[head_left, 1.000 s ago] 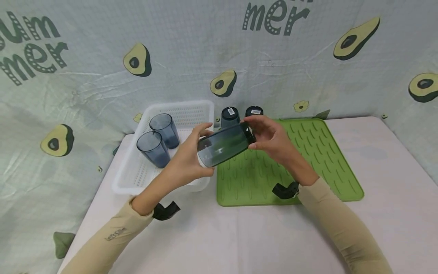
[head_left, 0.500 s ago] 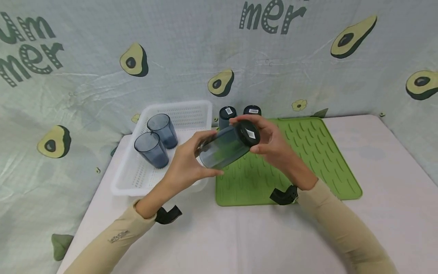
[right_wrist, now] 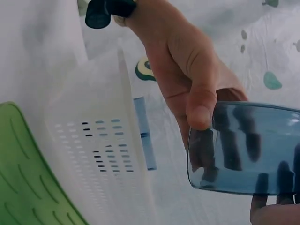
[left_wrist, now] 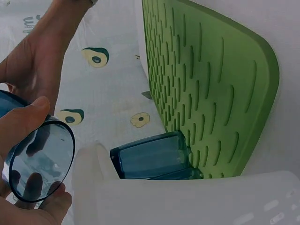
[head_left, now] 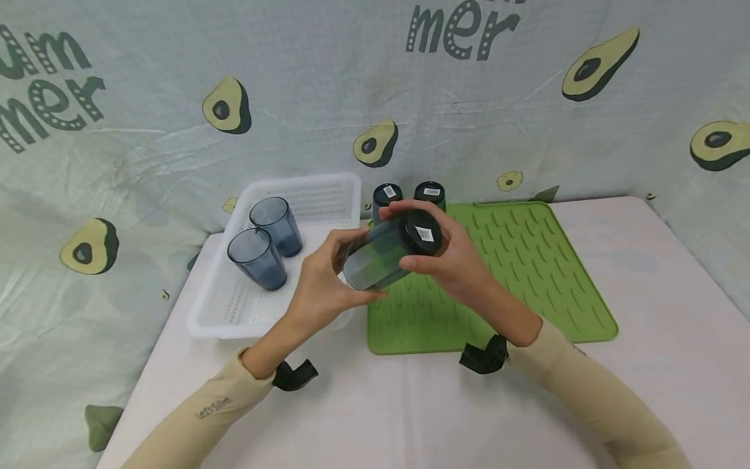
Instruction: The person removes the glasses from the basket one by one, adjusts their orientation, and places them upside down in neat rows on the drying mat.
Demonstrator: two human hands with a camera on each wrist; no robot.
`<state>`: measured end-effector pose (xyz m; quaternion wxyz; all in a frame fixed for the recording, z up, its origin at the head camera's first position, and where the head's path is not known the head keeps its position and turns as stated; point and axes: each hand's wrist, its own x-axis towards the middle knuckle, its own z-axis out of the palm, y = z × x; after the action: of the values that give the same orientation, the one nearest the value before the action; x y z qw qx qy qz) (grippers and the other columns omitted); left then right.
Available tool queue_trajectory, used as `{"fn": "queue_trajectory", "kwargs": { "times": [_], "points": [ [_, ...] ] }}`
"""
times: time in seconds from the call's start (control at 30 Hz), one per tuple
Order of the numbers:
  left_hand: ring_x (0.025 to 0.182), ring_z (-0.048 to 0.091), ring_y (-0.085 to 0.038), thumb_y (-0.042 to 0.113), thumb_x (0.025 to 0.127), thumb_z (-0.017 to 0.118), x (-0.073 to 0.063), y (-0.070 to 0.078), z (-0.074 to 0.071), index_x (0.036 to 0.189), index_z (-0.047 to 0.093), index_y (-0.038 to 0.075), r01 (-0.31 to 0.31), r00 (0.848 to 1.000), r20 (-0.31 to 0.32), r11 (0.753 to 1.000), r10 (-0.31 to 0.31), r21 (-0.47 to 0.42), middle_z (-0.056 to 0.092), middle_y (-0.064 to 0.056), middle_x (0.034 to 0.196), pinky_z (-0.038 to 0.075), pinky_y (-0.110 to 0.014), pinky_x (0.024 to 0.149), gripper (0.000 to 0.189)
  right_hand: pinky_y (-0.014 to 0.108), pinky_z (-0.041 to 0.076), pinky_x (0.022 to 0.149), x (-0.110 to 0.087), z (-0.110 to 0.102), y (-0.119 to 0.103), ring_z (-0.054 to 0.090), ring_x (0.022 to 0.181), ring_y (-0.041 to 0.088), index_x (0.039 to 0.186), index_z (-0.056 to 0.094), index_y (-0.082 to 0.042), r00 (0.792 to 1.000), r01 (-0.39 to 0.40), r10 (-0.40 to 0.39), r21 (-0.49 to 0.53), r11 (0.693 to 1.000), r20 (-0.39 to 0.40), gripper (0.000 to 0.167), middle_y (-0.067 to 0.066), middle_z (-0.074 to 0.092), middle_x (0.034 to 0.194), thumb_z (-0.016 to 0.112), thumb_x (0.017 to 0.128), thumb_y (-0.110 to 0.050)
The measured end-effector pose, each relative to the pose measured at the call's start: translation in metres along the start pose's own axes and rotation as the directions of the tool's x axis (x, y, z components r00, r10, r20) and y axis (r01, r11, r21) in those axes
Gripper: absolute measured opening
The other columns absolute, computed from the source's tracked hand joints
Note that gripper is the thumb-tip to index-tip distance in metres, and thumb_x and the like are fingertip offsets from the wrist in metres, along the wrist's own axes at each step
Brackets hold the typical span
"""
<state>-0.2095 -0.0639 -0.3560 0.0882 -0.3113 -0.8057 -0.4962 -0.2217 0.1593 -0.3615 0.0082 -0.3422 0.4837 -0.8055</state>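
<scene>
A tinted blue-grey drinking glass (head_left: 372, 260) lies tilted on its side between both hands, above the gap between the basket and the green mat. Around its rim end my left hand (head_left: 319, 280) holds it with thumb below and fingers above. My right hand (head_left: 451, 257) grips the dark base end, where a white barcode sticker faces the head camera. In the left wrist view the glass's open mouth (left_wrist: 42, 161) shows, and fingers are visible through the wall. The right wrist view has the left thumb pressed on the clear side of the glass (right_wrist: 243, 145).
Two similar glasses (head_left: 258, 260) stand mouth up in a white perforated basket (head_left: 202, 316) at left. Behind the hands, two more glasses (head_left: 387, 194) stand upside down at the far edge of a ridged green mat (head_left: 527, 280). A printed cloth (head_left: 305, 85) hangs behind the table.
The glass has turned so that its dark base and sticker face the head camera. My right hand has moved slightly left with it, and its thumb lies lower along the glass.
</scene>
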Motion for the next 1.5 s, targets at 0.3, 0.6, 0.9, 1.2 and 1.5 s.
{"fn": "queue_trajectory", "kwargs": {
  "times": [0.3,0.6,0.9,1.2,1.5],
  "points": [
    [0.124,0.060,-0.025,-0.006,0.058,0.097,0.003,0.004,0.002,0.138,0.050,0.000,-0.067,0.998,0.006,0.998,0.067,-0.001,0.059,-0.014,0.138,0.046,-0.034,0.109,0.093,0.035,0.047,0.107,-0.002,0.006,-0.012,0.051,0.132,0.037,0.130,0.064,-0.013,0.997,0.074,-0.075,-0.095,0.993,-0.012,0.059,0.010,0.062,0.135,0.091,0.078,-0.017],
    [0.130,0.056,-0.022,0.002,0.062,0.097,0.006,0.006,0.003,0.144,0.046,0.007,-0.035,0.997,0.073,0.998,0.031,0.052,0.056,-0.009,0.143,0.044,-0.043,0.111,0.097,0.034,0.049,0.106,-0.005,0.004,-0.018,0.053,0.130,0.036,0.131,0.064,-0.011,0.997,0.064,-0.068,-0.092,0.994,-0.042,0.059,0.011,0.063,0.133,0.090,0.078,-0.014],
    [0.135,0.053,-0.023,0.008,0.063,0.098,0.007,0.009,-0.003,0.148,0.042,0.008,-0.096,0.987,0.140,0.987,0.078,0.131,0.054,-0.009,0.146,0.029,-0.043,0.122,0.102,0.033,0.049,0.106,-0.007,0.001,-0.020,0.053,0.130,0.034,0.131,0.064,-0.012,0.997,0.068,-0.071,-0.074,0.995,-0.039,0.059,0.010,0.063,0.133,0.090,0.079,-0.021],
    [0.142,0.046,-0.025,0.009,0.071,0.094,-0.001,0.005,-0.027,0.154,0.039,0.006,-0.030,0.991,0.136,0.966,-0.006,0.258,0.049,-0.012,0.153,0.009,-0.048,0.127,0.099,0.031,0.053,0.100,-0.012,-0.002,-0.037,0.054,0.128,0.034,0.132,0.064,-0.007,0.999,0.034,-0.041,-0.228,0.973,-0.025,0.059,0.012,0.063,0.133,0.088,0.078,-0.003],
    [0.144,0.043,-0.028,0.012,0.091,0.078,-0.011,0.005,-0.059,0.155,0.040,0.007,0.128,0.981,0.079,0.893,-0.179,0.431,0.047,-0.010,0.155,0.039,-0.049,0.115,0.075,0.031,0.055,0.096,-0.018,-0.007,-0.046,0.056,0.128,0.033,0.132,0.063,-0.003,1.000,-0.015,0.004,-0.369,0.929,-0.031,0.062,0.011,0.063,0.133,0.086,0.075,0.006]
  ]
}}
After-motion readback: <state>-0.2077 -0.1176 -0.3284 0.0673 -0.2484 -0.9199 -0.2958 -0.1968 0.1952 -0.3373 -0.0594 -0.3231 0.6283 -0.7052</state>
